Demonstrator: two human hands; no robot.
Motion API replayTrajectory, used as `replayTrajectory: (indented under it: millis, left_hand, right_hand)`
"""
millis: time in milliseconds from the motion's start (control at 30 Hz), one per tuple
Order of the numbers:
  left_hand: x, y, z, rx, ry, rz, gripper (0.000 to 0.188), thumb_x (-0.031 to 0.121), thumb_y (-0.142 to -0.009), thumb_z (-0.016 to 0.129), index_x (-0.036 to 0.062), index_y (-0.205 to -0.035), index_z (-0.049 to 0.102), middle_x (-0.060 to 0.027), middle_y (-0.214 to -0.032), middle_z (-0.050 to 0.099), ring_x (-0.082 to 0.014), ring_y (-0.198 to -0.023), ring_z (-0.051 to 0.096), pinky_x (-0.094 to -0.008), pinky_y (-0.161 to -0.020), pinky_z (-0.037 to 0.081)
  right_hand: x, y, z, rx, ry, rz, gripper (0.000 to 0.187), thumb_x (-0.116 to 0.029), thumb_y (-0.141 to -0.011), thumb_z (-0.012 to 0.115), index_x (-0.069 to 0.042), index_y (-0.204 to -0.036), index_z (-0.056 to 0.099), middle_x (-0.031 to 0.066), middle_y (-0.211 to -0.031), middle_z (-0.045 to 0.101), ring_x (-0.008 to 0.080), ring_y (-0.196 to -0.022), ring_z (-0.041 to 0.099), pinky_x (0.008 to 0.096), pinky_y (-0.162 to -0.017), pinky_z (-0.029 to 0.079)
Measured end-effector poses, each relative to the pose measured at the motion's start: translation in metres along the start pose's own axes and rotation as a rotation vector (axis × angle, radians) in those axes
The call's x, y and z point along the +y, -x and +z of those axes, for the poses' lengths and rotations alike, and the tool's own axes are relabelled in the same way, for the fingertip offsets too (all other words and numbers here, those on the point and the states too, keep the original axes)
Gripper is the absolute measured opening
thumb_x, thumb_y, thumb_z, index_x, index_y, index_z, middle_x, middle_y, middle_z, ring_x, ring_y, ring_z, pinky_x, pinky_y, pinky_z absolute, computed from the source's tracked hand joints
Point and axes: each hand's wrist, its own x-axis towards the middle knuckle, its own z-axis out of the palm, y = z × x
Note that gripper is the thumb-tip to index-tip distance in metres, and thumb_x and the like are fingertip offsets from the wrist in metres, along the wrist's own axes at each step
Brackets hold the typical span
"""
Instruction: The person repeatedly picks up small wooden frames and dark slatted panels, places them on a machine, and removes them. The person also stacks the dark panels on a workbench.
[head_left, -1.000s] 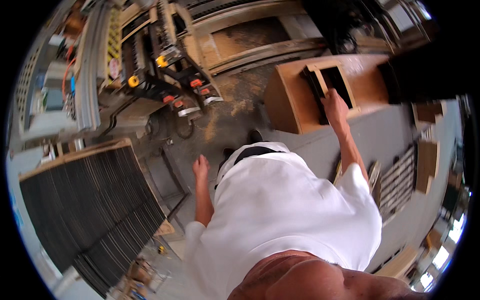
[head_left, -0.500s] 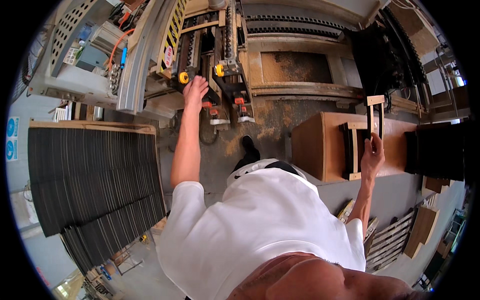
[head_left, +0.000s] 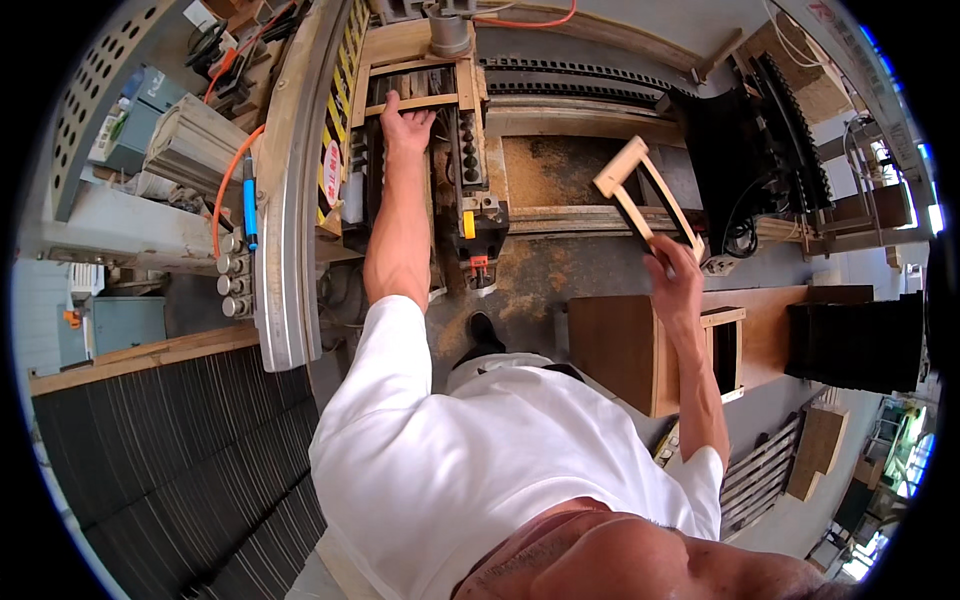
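Observation:
My left hand (head_left: 407, 128) reaches onto the machine bed (head_left: 467, 150) at the upper middle. Its thumb and fingers close around the near light-wood bar of a small wooden frame (head_left: 443, 100) lying there. In my right hand (head_left: 674, 280) is another wooden frame (head_left: 622, 168), with light-wood ends and long dark sides. I grip it by its near end, tilted in the air over the floor to the right of the machine. One more similar frame (head_left: 740, 350) sits on the brown box (head_left: 625, 350) below my right forearm.
Large stacks of dark strips (head_left: 180, 450) stand at left, beside an aluminium rail (head_left: 285, 270). Black cable chains (head_left: 590, 75) run at the back, with a black bellows cover (head_left: 725, 150) at right. A dark stack (head_left: 855, 345) sits at the brown box's far right.
My left hand has moved forward from beside the yellow knob to the frame on the machine. My right hand has lifted its frame away from above the brown box, leftward and forward.

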Motion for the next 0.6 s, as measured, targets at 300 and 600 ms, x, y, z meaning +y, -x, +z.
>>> replayTrajectory:
  millis: [300, 600]
  left_hand:
    - [-0.023, 0.143, -0.060, -0.084, -0.112, -0.175, 0.026, 0.020, -0.094, 0.055, 0.0111, -0.118, 0.055, -0.0059, -0.115, 0.059, -0.0240, -0.107, 0.056, -0.0428, -0.096, 0.044]
    - [-0.033, 0.349, -0.115, 0.039, -0.022, -0.079, 0.030, 0.007, -0.093, 0.054, 0.0084, -0.122, 0.054, -0.0071, -0.119, 0.059, -0.0272, -0.120, 0.052, -0.0436, -0.101, 0.044]
  right_hand:
    - [-0.052, -0.139, 0.155, -0.177, 0.018, -0.628, 0.021, -0.007, -0.076, 0.063, -0.008, -0.097, 0.067, 0.0074, -0.092, 0.067, 0.0283, -0.087, 0.059, 0.0383, -0.078, 0.048]
    - [-0.088, -0.203, 0.325, -0.365, 0.052, -0.893, 0.030, -0.009, -0.077, 0.062, -0.011, -0.106, 0.065, 0.0064, -0.099, 0.067, 0.0269, -0.093, 0.059, 0.0394, -0.082, 0.046]
